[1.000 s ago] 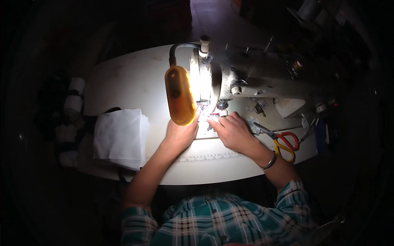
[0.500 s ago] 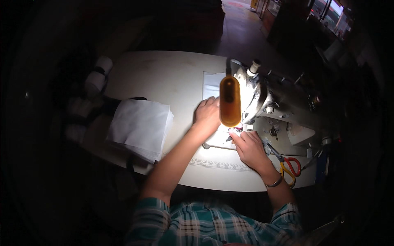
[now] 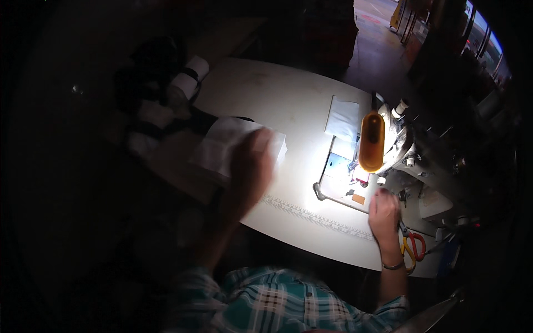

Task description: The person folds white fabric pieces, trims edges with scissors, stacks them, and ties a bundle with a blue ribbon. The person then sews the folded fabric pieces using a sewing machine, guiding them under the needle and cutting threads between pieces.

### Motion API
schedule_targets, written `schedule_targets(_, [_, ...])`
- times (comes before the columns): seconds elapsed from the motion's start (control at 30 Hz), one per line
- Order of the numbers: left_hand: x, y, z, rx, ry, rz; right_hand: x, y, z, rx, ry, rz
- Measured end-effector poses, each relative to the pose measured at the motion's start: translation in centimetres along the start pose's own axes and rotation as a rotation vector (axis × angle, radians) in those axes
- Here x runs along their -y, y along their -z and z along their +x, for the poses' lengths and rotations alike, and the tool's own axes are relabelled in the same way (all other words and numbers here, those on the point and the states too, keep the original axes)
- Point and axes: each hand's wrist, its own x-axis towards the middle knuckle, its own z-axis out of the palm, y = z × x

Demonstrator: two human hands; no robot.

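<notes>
Smeared by motion, my left hand [image 3: 254, 165] is over the stack of white cloth pieces [image 3: 216, 145] on the left of the table; its fingers cannot be made out. My right hand [image 3: 384, 216] is beside the front right of the sewing machine's bed plate [image 3: 338, 186], fingers curled together; what they hold, if anything, is hidden. A white cloth piece [image 3: 343, 117] lies flat behind the needle area of the sewing machine [image 3: 402, 141]. An amber oblong lamp-like part [image 3: 372, 142] blocks some of the needle area.
Scissors [image 3: 409, 250] with red and yellow handles lie just right of my right wrist. A ruler strip [image 3: 316, 216] runs along the front of the white table [image 3: 266, 83]. White rolled bundles [image 3: 190, 77] stand at its dark left side.
My left hand has left the cloth at the machine and moved left to the stack. My right hand has drawn back from the needle area. The view has shifted left.
</notes>
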Motion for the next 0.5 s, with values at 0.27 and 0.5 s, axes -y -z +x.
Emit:
schedule_targets(0.27, [12.6,4.5,-3.3,0.122,0.293,0.19,-4.4,-1.1,-0.9,0.01,-0.185,-0.293])
schedule_targets(0.5, [12.1,3.9,-1.7,0.223,0.335,0.205,-7.4,-0.9,-1.7,-0.028,-0.204,-0.387])
